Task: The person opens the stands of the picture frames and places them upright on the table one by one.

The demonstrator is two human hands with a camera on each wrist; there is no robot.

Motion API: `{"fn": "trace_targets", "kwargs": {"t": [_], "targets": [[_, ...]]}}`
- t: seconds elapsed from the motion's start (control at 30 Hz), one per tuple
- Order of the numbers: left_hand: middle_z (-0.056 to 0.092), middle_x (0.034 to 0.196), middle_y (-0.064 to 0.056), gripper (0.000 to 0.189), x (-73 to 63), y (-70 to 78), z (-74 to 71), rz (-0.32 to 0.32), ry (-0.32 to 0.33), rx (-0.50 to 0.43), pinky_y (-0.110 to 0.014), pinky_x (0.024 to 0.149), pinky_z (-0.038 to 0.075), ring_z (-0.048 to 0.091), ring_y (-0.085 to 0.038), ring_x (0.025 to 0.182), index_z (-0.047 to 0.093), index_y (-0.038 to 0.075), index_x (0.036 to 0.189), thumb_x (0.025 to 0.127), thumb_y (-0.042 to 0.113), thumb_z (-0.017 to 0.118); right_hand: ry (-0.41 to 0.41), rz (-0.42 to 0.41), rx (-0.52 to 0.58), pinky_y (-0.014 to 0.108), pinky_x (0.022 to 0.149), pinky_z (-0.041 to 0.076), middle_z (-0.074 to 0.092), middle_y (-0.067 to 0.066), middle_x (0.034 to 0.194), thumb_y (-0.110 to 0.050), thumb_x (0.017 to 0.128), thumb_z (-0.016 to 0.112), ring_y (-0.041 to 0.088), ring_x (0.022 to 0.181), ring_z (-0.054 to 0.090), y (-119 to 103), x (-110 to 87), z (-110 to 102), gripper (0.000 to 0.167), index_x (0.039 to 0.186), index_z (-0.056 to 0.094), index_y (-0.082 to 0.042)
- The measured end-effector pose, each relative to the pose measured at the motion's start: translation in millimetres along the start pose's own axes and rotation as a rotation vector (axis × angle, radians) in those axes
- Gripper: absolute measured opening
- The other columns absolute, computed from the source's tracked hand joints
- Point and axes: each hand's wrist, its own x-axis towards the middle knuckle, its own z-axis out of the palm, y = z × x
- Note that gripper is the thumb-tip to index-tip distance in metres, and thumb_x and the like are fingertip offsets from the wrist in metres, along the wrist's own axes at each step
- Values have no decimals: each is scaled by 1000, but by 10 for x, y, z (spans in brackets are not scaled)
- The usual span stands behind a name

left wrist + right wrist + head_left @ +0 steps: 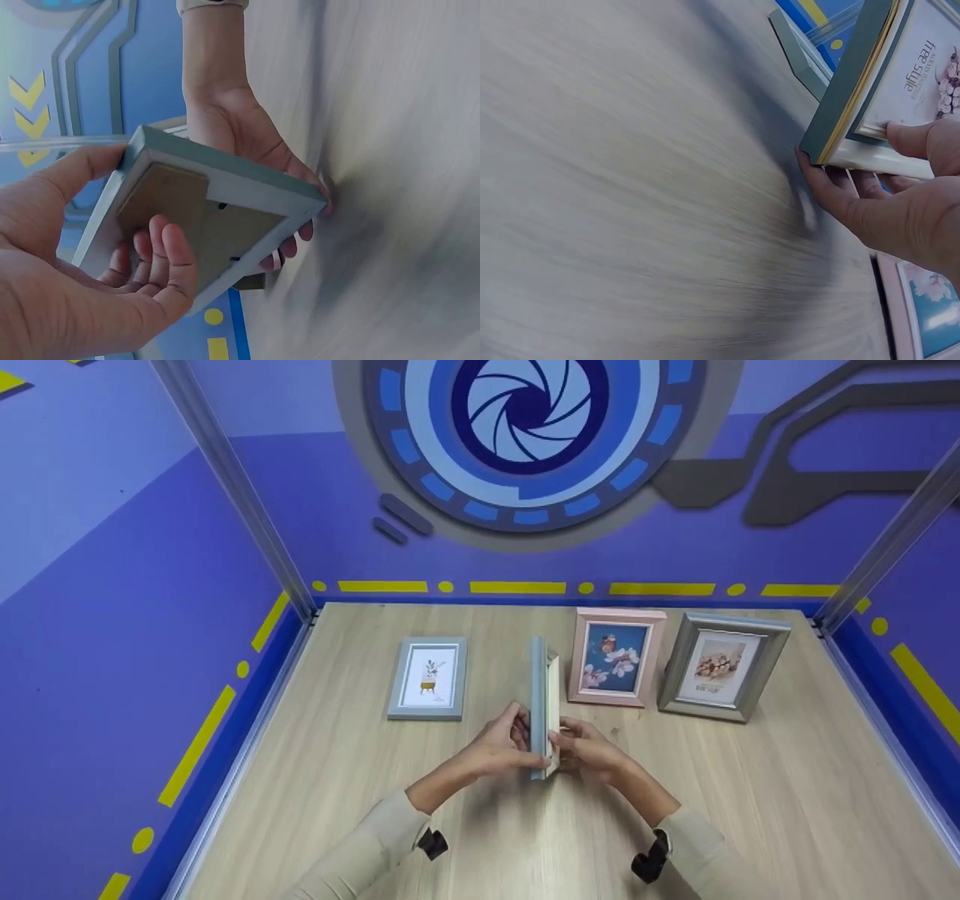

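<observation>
The held frame is blue-grey, its front cream, its backing brown. From it, between nine and ten o'clock: second blue-grey frame; two: pink frame, picture blue with whitish blossoms; towards three: silvery-grey frame. Worktop: pale, streaked woodgrain.

"From where I stood, could a hand have slipped through?"

"On the left, yes: bare pale wood-grain tabletop ran between the small grey-blue rectangular picture frame and the upright blue-grey picture frame gripped by the left hand and right hand."

"And rightward?"

"Tighter. The pink rectangular picture frame stood near the held one, and the silver-grey rectangular picture frame left only a sliver beside it. Behind, a blue-purple printed wall closed things off."
</observation>
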Motion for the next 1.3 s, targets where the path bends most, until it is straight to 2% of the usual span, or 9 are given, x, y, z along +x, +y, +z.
{"fn": "trace_targets", "kwargs": {"t": [0.17,0.3,0.43,0.67,0.9,1.0,1.1,1.23,1.3], "targets": [[61,110,-12,50,-3,39,-26,60,-6,8,-24,78,46,59,-26,101,53,3,114,79,16,86,-60,-33,20,38,93,56,72,-2,116,-16,106,54,13,105,67,-26,18,-29,52,150,39,5],[57,127,-17,53,-6,8,-68,96,-77,-47,-34,86,50,59,-29,115,54,1,123,83,21,84,-93,-50,29,34,89,55,72,-2,115,-10,104,54,14,104,67,-43,8,-52,37,140,50,-2],[54,138,-20,55,3,-66,-94,127,-124,-114,-38,93,53,57,-27,121,54,5,130,86,21,82,-102,-42,59,34,90,56,71,-1,115,-6,103,51,15,103,68,-46,0,-69,34,137,52,-4],[54,138,-18,51,29,-173,-79,165,-107,-153,-32,94,53,56,-25,122,57,11,132,88,16,81,-80,-37,77,36,95,57,67,13,130,-3,102,51,18,111,67,-13,11,-61,45,145,43,6],[57,134,-13,49,21,-176,-57,149,-85,-146,-26,91,54,57,-26,123,56,9,132,89,12,78,-46,-52,79,40,97,58,69,10,127,-3,102,52,19,115,67,13,-2,-52,47,147,41,7],[58,133,-14,48,17,-174,-53,147,-75,-125,-27,93,54,58,-28,124,55,6,132,90,10,77,-34,-56,79,35,95,57,70,5,125,-3,102,53,17,113,67,16,0,-48,47,147,42,6],[58,132,-16,45,18,-182,-63,161,-51,-91,-30,95,54,60,-30,123,55,5,131,90,9,75,-37,-63,59,28,87,55,71,0,120,-7,104,53,12,104,66,19,6,-44,45,145,43,6],[61,129,-17,41,30,-209,-107,185,-11,-50,-30,93,56,64,-28,116,58,4,130,90,5,67,-41,-56,35,28,75,52,72,-3,112,-10,104,53,10,93,66,30,18,-47,40,141,47,4],[64,127,-15,41,34,-226,-137,192,5,-35,-28,90,57,66,-27,113,60,4,129,88,4,64,-41,-49,29,30,75,53,73,-3,110,-10,104,54,10,92,68,36,21,-54,39,140,47,5]]}}
